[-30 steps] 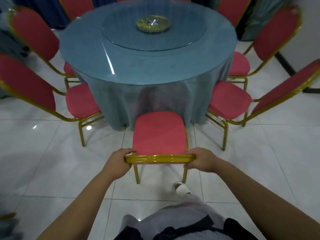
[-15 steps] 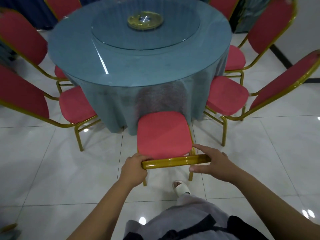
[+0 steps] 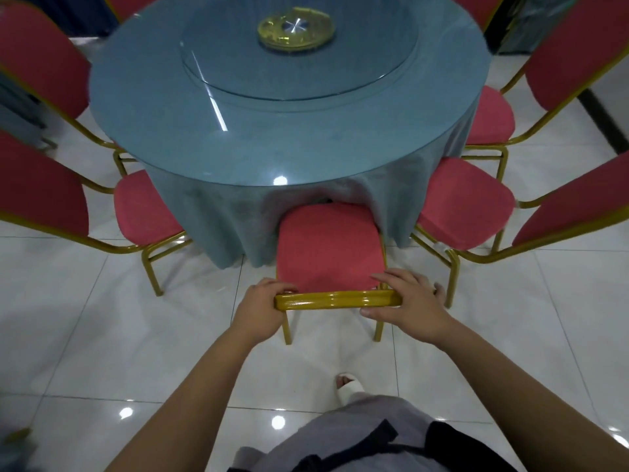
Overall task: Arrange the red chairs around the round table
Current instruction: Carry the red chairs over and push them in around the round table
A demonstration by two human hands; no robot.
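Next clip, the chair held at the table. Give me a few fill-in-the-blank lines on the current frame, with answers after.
1. Of the left hand and right hand, ____ grip the chair's top rail.
2. That rail's colour is ____.
3. The seat pressing into the tablecloth is ____ in colour.
4. The table's top is ____ in shape.
Missing words: both; gold; red; round.

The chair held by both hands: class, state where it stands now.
In the head view the held chair stands centre frame, seat front tucked under the cloth of the round table, between the left chair and the right chair.
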